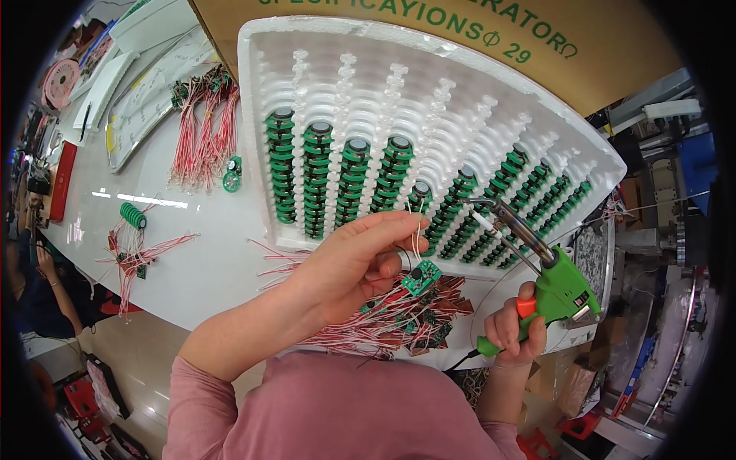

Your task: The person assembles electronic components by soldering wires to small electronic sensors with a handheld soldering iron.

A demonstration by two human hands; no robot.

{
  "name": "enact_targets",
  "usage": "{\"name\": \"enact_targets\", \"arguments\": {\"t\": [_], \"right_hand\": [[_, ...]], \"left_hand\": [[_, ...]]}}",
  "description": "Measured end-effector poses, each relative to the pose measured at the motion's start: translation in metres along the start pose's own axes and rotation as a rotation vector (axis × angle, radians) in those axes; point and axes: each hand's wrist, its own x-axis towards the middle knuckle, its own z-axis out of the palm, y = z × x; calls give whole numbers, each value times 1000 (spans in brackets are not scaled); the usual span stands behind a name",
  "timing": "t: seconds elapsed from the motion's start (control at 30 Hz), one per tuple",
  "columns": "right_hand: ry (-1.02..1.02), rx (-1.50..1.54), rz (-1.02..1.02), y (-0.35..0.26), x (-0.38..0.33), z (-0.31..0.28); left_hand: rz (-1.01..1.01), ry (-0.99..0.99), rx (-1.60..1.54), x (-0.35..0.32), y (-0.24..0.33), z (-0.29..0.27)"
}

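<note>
My left hand (349, 264) is closed in a pinch on thin white wires, in front of the white foam tray (322, 32). A small green circuit board (422, 278) hangs on the wires just below its fingertips. My right hand (512, 326) is wrapped round the grip of a green soldering gun (566, 285) with an orange trigger. The gun's metal tip and white feed nozzle (484, 222) point left over the tray, apart from my left hand. Rows of round green parts (354, 180) with dark and silvery centres stand in the tray.
Under my left hand lies a heap of circuit boards with red and white wires (383, 326). More wire bundles (207, 138) and a stack of green rings (133, 215) lie left on the white table. A cardboard box (475, 69) stands behind the tray. Another person's arm (57, 287) shows far left.
</note>
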Motion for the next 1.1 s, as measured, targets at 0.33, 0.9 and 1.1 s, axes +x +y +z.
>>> {"name": "enact_targets", "arguments": {"t": [0.33, 0.9, 1.1], "right_hand": [[-95, 317, 2, -1, 5, 3], [-44, 74, -13, -5, -4, 8], [-53, -138, -59, -5, -7, 10]], "left_hand": [[34, -29, 17, -7, 0, -2], [241, 63, 142, -16, -9, -6], [347, 61, 180, -15, -12, -4]]}}
